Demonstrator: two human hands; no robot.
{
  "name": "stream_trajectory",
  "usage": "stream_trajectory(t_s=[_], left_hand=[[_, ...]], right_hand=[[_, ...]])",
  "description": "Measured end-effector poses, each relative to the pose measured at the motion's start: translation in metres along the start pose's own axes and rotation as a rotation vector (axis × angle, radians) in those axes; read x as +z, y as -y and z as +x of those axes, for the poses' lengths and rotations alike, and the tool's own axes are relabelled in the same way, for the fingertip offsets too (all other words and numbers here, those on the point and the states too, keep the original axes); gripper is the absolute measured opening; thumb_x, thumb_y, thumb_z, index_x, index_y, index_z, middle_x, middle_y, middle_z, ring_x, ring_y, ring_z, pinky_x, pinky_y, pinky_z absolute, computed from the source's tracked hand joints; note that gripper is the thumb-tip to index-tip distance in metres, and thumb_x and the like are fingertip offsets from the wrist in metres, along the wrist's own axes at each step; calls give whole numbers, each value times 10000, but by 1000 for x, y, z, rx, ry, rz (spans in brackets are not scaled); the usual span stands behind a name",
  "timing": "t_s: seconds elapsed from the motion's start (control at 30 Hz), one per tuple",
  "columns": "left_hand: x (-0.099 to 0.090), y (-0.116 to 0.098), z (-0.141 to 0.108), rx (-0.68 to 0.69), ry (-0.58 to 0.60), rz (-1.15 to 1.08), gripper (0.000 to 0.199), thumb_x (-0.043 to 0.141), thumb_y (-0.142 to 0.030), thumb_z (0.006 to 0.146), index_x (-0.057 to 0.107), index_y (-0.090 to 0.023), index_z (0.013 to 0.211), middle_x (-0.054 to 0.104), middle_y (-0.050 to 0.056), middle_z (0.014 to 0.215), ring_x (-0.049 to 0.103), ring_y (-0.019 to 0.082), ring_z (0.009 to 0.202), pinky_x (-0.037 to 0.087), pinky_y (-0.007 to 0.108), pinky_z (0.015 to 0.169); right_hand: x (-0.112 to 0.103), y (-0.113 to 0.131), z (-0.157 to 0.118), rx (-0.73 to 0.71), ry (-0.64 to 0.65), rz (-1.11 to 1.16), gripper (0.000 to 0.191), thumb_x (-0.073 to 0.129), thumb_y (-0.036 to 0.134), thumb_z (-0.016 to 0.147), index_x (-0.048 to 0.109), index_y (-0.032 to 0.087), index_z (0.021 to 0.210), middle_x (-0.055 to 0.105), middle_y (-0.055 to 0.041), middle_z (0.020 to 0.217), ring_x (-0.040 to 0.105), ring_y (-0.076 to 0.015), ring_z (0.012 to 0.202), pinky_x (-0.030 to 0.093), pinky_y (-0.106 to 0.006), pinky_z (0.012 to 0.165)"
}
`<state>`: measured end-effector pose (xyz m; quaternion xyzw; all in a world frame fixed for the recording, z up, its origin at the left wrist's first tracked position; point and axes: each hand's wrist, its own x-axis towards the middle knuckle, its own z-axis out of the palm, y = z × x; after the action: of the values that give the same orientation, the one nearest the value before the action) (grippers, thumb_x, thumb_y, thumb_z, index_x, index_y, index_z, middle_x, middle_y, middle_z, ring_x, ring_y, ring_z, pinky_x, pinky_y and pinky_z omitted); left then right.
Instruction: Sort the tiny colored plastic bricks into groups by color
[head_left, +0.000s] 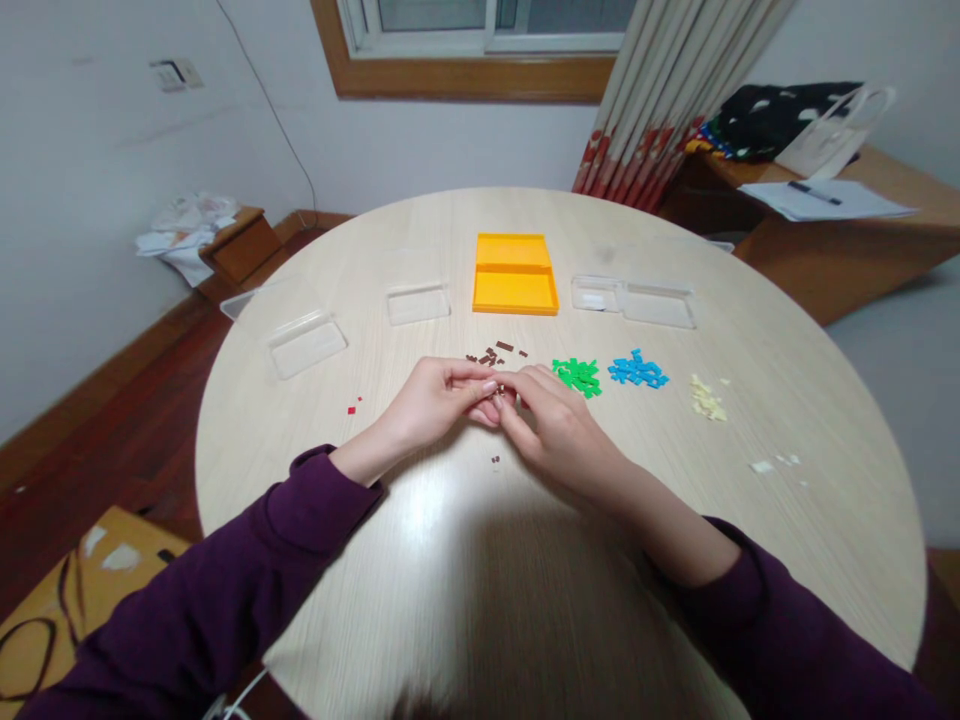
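Note:
My left hand (442, 402) and my right hand (551, 420) meet over the middle of the round table (420, 600). Their fingertips pinch together around a tiny brownish piece (501, 389), mostly hidden by the fingers. Just beyond the fingers lie loose brown pieces (505, 346). Right of them is a pile of green pieces (577, 377), then blue pieces (637, 369) and pale yellow pieces (706, 398). A couple of small dark pieces (496, 460) rest on the near side of my hands. Two red pieces (351, 410) lie to the left.
An open yellow case (515, 290) stands at the back middle. Clear plastic boxes (418, 304) flank it, one farther left (307, 345) and an opened one on the right (658, 305). White pieces (762, 467) lie at the right. A side table (862, 240) holds paper and a bag.

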<state>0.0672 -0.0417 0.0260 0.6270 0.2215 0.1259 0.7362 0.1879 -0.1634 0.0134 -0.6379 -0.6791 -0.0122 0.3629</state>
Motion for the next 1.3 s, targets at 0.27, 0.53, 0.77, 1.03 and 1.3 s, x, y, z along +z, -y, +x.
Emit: stream_trajectory(t_s=[0.27, 0.53, 0.77, 1.03, 1.3], left_hand=[[1, -2, -1, -24, 22, 41, 109, 650, -161, 860, 719, -81, 833, 683, 27, 623, 677, 125, 605, 600, 294, 682], [0, -1, -1, -5, 31, 62, 128, 664, -193, 855, 735, -92, 889, 708, 42, 681, 689, 135, 649, 599, 317, 734], [1, -3, -2, 0, 41, 65, 158, 656, -134, 838, 744, -97, 964, 719, 39, 714, 685, 128, 680, 592, 323, 772], [-3, -6, -2, 30, 120, 233, 171, 592, -137, 880, 750, -109, 939, 705, 41, 695, 670, 128, 668, 581, 296, 723], [-4, -9, -4, 28, 154, 272, 188, 568, -123, 875, 750, -127, 918, 714, 43, 719, 664, 132, 677, 562, 305, 729]], right_hand=[[3, 0, -1, 53, 104, 46, 209, 359, 190, 978, 537, 163, 1085, 668, -135, 1018, 617, -241, 953, 502, -416, 843], [2, 4, -1, 106, 133, 123, 204, 332, 216, 990, 479, 167, 1124, 673, -166, 1083, 650, -248, 993, 535, -418, 814], [1, 6, -1, 111, 141, 128, 241, 340, 264, 1001, 468, 155, 1174, 677, -195, 1109, 668, -257, 983, 544, -421, 799], [4, 6, -4, 123, 229, 21, 252, 293, 217, 987, 469, 135, 1147, 682, -197, 1032, 659, -251, 925, 532, -400, 769], [3, 12, -3, 191, 236, 62, 259, 268, 245, 1009, 485, 165, 1123, 692, -171, 1046, 663, -226, 946, 521, -349, 779]])
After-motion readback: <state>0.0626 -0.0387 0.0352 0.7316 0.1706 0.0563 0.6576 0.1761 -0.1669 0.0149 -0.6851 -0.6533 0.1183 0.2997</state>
